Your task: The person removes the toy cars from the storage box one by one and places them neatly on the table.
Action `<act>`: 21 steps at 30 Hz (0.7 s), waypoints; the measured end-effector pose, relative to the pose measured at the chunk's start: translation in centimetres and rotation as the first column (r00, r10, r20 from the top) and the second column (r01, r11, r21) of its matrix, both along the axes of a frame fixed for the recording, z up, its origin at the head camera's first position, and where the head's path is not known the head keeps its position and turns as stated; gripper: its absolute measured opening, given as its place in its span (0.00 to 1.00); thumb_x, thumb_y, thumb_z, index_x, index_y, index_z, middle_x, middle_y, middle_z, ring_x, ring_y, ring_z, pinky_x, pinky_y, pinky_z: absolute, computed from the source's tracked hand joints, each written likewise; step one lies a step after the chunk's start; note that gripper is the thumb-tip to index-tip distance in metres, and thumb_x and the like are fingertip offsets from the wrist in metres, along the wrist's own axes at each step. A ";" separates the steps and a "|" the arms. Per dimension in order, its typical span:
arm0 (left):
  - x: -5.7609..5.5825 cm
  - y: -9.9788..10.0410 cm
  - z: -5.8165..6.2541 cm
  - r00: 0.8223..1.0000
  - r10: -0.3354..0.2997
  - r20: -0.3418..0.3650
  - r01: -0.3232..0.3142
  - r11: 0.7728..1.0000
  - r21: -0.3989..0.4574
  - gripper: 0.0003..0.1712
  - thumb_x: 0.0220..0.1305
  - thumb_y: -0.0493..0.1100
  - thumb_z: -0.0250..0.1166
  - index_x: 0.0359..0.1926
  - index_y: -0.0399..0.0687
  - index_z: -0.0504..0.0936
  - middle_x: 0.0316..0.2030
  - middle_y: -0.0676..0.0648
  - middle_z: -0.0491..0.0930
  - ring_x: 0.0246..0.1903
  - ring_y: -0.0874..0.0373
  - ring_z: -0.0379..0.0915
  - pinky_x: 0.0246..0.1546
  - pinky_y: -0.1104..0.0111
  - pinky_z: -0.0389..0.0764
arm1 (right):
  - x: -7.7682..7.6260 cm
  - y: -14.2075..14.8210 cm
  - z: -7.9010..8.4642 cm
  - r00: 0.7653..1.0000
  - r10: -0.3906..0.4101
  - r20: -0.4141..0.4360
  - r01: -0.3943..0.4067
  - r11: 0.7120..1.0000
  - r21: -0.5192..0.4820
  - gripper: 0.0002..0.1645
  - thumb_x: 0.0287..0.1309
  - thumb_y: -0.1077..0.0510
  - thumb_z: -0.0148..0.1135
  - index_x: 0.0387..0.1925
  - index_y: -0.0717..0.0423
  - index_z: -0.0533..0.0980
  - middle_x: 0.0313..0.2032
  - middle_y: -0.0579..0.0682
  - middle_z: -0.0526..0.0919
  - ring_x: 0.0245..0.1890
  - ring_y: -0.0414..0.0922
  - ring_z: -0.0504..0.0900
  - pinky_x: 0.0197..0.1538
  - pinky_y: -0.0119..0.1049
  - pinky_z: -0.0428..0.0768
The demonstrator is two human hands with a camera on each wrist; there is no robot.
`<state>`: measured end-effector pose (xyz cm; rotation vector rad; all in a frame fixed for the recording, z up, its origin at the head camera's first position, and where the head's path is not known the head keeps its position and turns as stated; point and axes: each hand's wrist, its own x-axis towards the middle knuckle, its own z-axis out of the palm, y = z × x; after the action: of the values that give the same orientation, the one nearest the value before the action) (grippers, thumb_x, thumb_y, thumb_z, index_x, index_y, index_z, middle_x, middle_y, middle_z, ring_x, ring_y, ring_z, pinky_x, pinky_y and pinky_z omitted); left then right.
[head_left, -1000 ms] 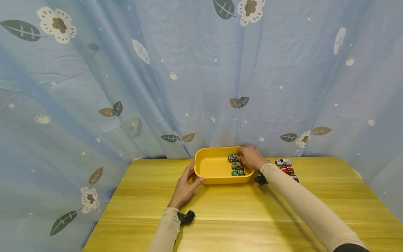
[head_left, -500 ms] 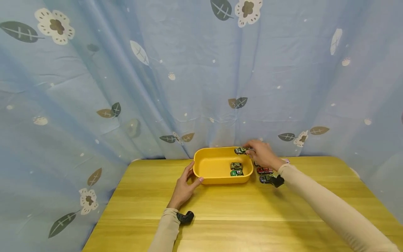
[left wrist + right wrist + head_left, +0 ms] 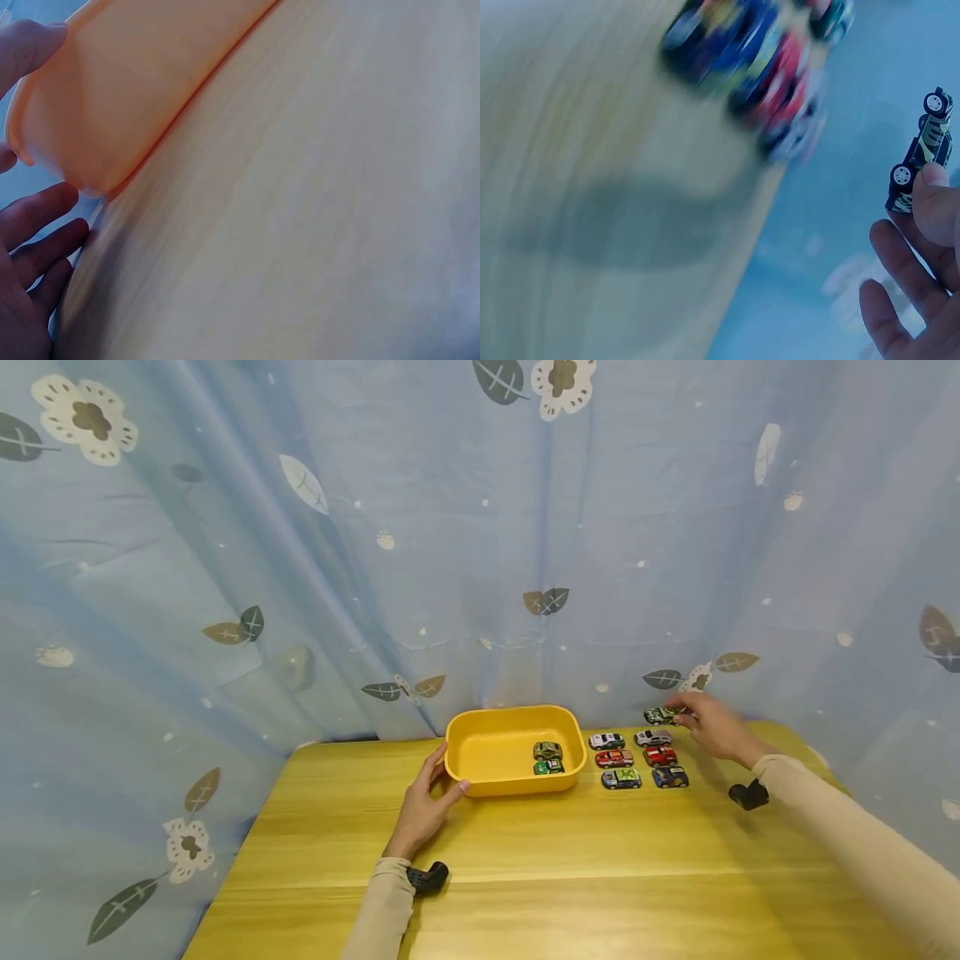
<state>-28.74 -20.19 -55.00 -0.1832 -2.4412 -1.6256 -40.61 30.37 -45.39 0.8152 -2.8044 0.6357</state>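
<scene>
A yellow plastic tub (image 3: 517,787) stands near the table's back edge. My left hand (image 3: 418,814) holds its left end, thumb at the front rim and fingers round the side; the left wrist view shows the thumb (image 3: 34,49) on the rim. Inside the tub, at its right end, sit a camouflage toy car (image 3: 547,750) and a green toy car (image 3: 549,767). Off to the right, my right hand (image 3: 718,728) pinches another dark green camouflage toy car (image 3: 930,139) between thumb and fingers, raised above the table at the back.
Right of the tub, toy cars stand in two columns: white (image 3: 607,742), red (image 3: 614,758) and blue-green (image 3: 622,778), then silver (image 3: 652,738), red (image 3: 661,756) and dark blue (image 3: 670,777). A blue patterned curtain (image 3: 480,568) hangs behind the wooden table (image 3: 525,893).
My right hand has lifted the camouflage car out of the tub and carried it right, past the other cars. My left hand stays at the tub. The head view has shifted slightly right.
</scene>
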 end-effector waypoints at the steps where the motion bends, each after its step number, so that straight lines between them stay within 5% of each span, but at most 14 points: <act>1: 0.0 -0.1 0.1 1.000 0.000 -0.001 0.000 1.000 -0.002 0.47 0.70 0.52 0.74 0.83 0.59 0.61 0.76 0.41 0.72 0.75 0.44 0.69 0.78 0.40 0.63 | -0.1 0.8 -0.2 1.000 -0.017 0.009 0.017 1.000 0.006 0.16 0.75 0.68 0.60 0.58 0.73 0.78 0.50 0.70 0.85 0.43 0.62 0.87 0.48 0.60 0.86; 10: -0.1 -0.1 -0.1 1.000 -0.003 0.018 0.003 1.000 0.000 0.48 0.69 0.53 0.74 0.83 0.61 0.60 0.77 0.42 0.69 0.75 0.44 0.69 0.78 0.41 0.62 | -0.3 6.0 -2.8 0.993 -0.118 0.007 0.117 0.987 0.110 0.14 0.71 0.68 0.63 0.53 0.73 0.80 0.49 0.72 0.86 0.49 0.71 0.84 0.53 0.67 0.82; 21: -0.2 -0.1 0.0 1.000 -0.001 0.000 0.001 1.000 0.002 0.48 0.69 0.51 0.74 0.83 0.59 0.61 0.74 0.40 0.74 0.75 0.43 0.69 0.78 0.41 0.63 | -0.8 6.2 -5.0 0.967 -0.249 0.048 0.240 0.960 0.143 0.17 0.77 0.65 0.55 0.61 0.67 0.78 0.55 0.73 0.84 0.52 0.73 0.83 0.55 0.70 0.80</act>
<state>-28.96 -20.24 -54.97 -0.1834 -2.4404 -1.6279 -41.45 36.60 -50.37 0.4617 -2.9684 0.4422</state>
